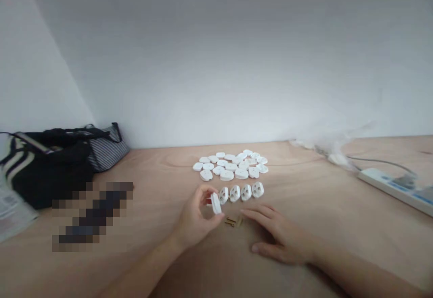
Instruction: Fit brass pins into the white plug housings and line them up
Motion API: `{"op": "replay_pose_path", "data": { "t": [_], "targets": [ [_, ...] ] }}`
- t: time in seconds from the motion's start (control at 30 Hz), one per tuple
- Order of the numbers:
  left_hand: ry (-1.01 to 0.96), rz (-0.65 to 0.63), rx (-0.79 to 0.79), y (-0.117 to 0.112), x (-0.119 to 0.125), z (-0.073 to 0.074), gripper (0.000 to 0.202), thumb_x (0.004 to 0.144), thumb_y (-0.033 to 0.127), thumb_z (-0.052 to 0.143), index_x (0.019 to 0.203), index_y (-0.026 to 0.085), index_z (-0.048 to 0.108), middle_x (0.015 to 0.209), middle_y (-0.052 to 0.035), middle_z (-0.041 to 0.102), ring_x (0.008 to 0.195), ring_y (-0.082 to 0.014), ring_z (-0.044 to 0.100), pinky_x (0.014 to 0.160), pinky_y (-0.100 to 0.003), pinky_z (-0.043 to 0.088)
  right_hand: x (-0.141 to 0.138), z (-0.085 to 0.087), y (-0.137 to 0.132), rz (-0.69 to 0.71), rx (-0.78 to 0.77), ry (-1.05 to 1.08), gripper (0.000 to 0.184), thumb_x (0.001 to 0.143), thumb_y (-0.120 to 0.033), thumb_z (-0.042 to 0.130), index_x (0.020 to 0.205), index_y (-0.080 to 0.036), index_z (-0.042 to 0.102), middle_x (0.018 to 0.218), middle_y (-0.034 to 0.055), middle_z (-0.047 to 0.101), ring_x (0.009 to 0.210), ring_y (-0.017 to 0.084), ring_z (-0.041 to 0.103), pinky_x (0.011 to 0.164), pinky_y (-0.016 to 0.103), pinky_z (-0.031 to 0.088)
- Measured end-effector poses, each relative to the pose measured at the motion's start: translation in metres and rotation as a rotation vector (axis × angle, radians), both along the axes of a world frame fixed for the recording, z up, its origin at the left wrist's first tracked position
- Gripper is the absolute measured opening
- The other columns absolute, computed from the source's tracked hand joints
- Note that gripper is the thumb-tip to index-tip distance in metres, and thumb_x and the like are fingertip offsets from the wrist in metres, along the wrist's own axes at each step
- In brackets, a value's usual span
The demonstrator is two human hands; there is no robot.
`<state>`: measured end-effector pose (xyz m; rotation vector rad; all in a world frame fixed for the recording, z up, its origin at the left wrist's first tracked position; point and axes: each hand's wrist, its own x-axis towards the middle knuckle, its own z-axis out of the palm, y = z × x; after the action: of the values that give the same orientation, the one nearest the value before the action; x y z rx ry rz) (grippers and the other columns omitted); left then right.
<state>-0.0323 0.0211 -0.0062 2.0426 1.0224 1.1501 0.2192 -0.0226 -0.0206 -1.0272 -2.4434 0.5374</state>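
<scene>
Our forearms came in from the bottom of the view, and our left hand (194, 216) had a narrow grip: thumb and fingers pinched a white plug shell (215, 203) on edge, held up off the wooden bench (162, 171), perhaps to bring it clear of the other pieces. Our right hand (280, 239) lay open and flat on the bench, holding nothing, its fingers (253, 214) stretched toward a small cluster of brass pins (231, 221) just beside them, which seemed kept close for easy reach. Just beyond the hands, four round plug shells (241, 193) sat in a neat row with their holes facing up, and behind them a loose pile of white plug shells (230, 165) spread across the bench; that gap seemed to keep the row apart from the pile. To the left lay a black bag (47, 171) against a striped bag (108, 149), beside a printed paper (11, 212) and a blurred object (91, 214) we could not make out. To the right sat a white power strip (389, 189), its cord running back toward some clear plastic (328, 151) by the wall.
</scene>
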Motion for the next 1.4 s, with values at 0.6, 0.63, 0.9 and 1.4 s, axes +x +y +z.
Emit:
{"op": "replay_pose_path", "data": {
  "t": [0.6, 0.63, 0.9, 1.4],
  "targets": [
    [0.392, -0.006, -0.043, 0.04, -0.049, 0.006, 0.063, 0.067, 0.039, 0.071, 0.125, 0.021, 0.052, 0.132, -0.0086, 0.052, 0.122, -0.0294, 0.045, 0.104, -0.043, 0.032, 0.0, 0.003, -0.001, 0.03, 0.01, -0.031, 0.059, 0.082, -0.04, 0.056, 0.135, -0.024, 0.037, 0.134, 0.009, 0.043, 0.121, 0.024, 0.04, 0.102, 0.041, 0.033],
    [0.41, -0.027, -0.039, 0.041, -0.045, 0.008, 0.062, 0.07, 0.039, 0.069, 0.126, 0.021, 0.051, 0.132, -0.0084, 0.052, 0.122, -0.0289, 0.045, 0.104, -0.042, 0.032, 0.0, 0.003, 0.0, 0.03, 0.013, -0.031, 0.059, 0.082, -0.04, 0.056, 0.135, -0.024, 0.037, 0.135, 0.009, 0.043, 0.121, 0.024, 0.04, 0.102, 0.041, 0.034],
    [0.583, -0.117, -0.012, 0.061, -0.022, 0.018, 0.065, 0.072, 0.04, 0.066, 0.131, 0.021, 0.045, 0.118, -0.0095, 0.06, 0.105, -0.0267, 0.057, 0.092, -0.037, 0.042, 0.001, 0.004, -0.001, 0.038, 0.019, -0.045, 0.058, 0.082, -0.041, 0.056, 0.134, -0.023, 0.038, 0.134, 0.0091, 0.043, 0.121, 0.024, 0.04, 0.102, 0.041, 0.032],
    [0.123, -0.177, -0.224, -0.011, -0.01, -0.005, 0.043, 0.059, 0.023, 0.079, 0.095, 0.017, 0.055, 0.093, -0.0044, 0.063, 0.084, -0.021, 0.06, 0.074, -0.03, 0.048, 0.0, 0.002, 0.0, 0.033, 0.016, -0.024, 0.058, 0.08, -0.04, 0.058, 0.133, -0.023, 0.04, 0.133, 0.0098, 0.045, 0.119, 0.026, 0.042, 0.1, 0.042, 0.034]
  ]
}}
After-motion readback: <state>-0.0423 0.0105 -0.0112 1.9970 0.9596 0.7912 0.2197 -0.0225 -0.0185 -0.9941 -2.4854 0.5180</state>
